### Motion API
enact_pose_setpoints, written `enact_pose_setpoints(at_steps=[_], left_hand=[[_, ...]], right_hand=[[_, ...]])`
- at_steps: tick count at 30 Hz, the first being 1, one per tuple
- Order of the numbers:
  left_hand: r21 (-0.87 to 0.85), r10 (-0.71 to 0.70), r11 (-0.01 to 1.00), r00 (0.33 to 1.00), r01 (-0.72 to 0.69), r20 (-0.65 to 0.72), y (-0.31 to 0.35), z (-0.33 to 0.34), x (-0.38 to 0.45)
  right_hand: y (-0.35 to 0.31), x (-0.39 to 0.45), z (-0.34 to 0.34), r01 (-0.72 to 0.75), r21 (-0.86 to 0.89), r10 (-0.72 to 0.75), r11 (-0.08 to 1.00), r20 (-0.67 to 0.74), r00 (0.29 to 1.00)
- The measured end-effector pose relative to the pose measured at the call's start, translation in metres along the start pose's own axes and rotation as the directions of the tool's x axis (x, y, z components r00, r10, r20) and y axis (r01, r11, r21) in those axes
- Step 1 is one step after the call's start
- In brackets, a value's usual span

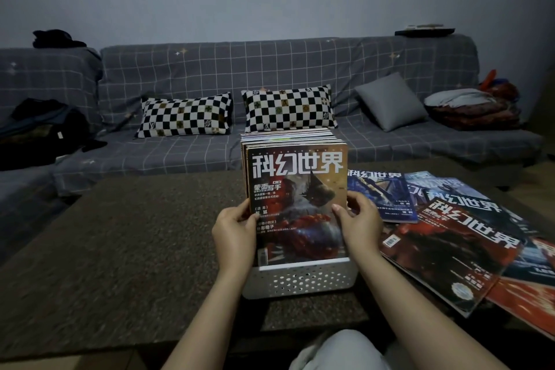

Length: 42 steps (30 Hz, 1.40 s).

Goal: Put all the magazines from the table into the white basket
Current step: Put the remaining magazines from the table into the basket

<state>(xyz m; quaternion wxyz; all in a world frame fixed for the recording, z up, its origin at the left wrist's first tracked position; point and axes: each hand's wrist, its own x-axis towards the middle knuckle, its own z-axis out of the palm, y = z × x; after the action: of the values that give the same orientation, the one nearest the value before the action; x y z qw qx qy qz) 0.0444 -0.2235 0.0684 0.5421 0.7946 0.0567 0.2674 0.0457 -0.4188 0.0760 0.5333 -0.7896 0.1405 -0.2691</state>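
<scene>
A white perforated basket (297, 279) stands on the brown table (135, 249), filled with several upright magazines. The front magazine (297, 186) has an orange-red cover with large white characters. My left hand (235, 230) grips its left edge and my right hand (360, 222) grips its right edge, thumbs on the cover. Several more magazines (450, 246) lie fanned out flat on the table to the right, one blue-covered (381, 192) nearest the basket.
Behind the table runs a grey checked sofa (210, 69) with two black-and-white checkered pillows (184, 114), a grey cushion (390, 102), dark clothes (42, 126) at left and folded bedding (471, 108) at right. My knee (339, 351) shows at the bottom.
</scene>
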Motion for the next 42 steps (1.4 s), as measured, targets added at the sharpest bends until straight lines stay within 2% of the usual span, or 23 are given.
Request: enact_pose_setpoints(at_steps=[3, 6, 8, 12, 16, 23, 27, 30, 32, 34, 38, 42], left_hand=[[-0.036, -0.030, 0.999, 0.998, 0.032, 0.064, -0.002, 0.002, 0.005], [-0.068, -0.065, 0.994, 0.963, 0.086, 0.262, -0.001, 0.006, 0.012], [-0.090, -0.087, 0.988, 0.934, 0.126, 0.347, -0.001, 0.009, 0.014], [-0.186, -0.119, 0.963, 0.924, 0.197, 0.364, -0.008, 0.012, 0.017], [-0.201, -0.113, 0.960, 0.928, 0.194, 0.356, -0.012, 0.011, 0.019], [-0.072, -0.075, 0.992, 0.947, 0.102, 0.311, -0.002, 0.012, 0.014], [0.010, -0.065, 0.998, 0.961, 0.064, 0.270, 0.008, 0.011, 0.002], [0.045, 0.077, 0.995, 0.981, -0.086, 0.179, 0.022, 0.013, -0.017], [0.049, 0.198, 0.977, 0.969, -0.207, 0.145, 0.031, 0.018, -0.030], [0.019, 0.265, 0.961, 0.943, -0.275, 0.203, 0.042, 0.028, -0.042], [-0.056, 0.292, 0.954, 0.878, -0.293, 0.379, 0.062, 0.056, -0.064], [-0.088, 0.308, 0.949, 0.820, -0.304, 0.482, 0.077, 0.097, -0.087]], right_hand=[[-0.002, 0.003, 0.004, -0.049, 0.054, 0.045, 0.997, 0.082, 0.996], [-0.004, 0.007, 0.010, -0.078, -0.012, 0.079, 0.997, 0.195, 0.978], [-0.005, 0.008, 0.013, -0.103, -0.010, 0.103, 0.995, 0.217, 0.971], [-0.002, 0.009, 0.014, -0.129, 0.024, 0.120, 0.991, 0.227, 0.967], [0.002, 0.010, 0.014, -0.123, 0.044, 0.109, 0.991, 0.235, 0.966], [0.001, 0.008, 0.014, -0.112, 0.053, 0.097, 0.992, 0.223, 0.970], [-0.001, 0.004, 0.011, -0.118, 0.116, 0.090, 0.986, 0.223, 0.971], [-0.003, -0.002, 0.001, -0.098, 0.159, 0.062, 0.982, 0.216, 0.974], [-0.002, -0.007, -0.009, -0.060, 0.157, 0.028, 0.986, 0.200, 0.979], [0.000, -0.012, -0.022, -0.037, 0.163, 0.006, 0.986, 0.184, 0.983], [0.009, -0.018, -0.057, -0.052, 0.206, 0.024, 0.977, 0.138, 0.990], [0.030, -0.016, -0.098, -0.057, 0.109, 0.051, 0.992, 0.055, 0.997]])
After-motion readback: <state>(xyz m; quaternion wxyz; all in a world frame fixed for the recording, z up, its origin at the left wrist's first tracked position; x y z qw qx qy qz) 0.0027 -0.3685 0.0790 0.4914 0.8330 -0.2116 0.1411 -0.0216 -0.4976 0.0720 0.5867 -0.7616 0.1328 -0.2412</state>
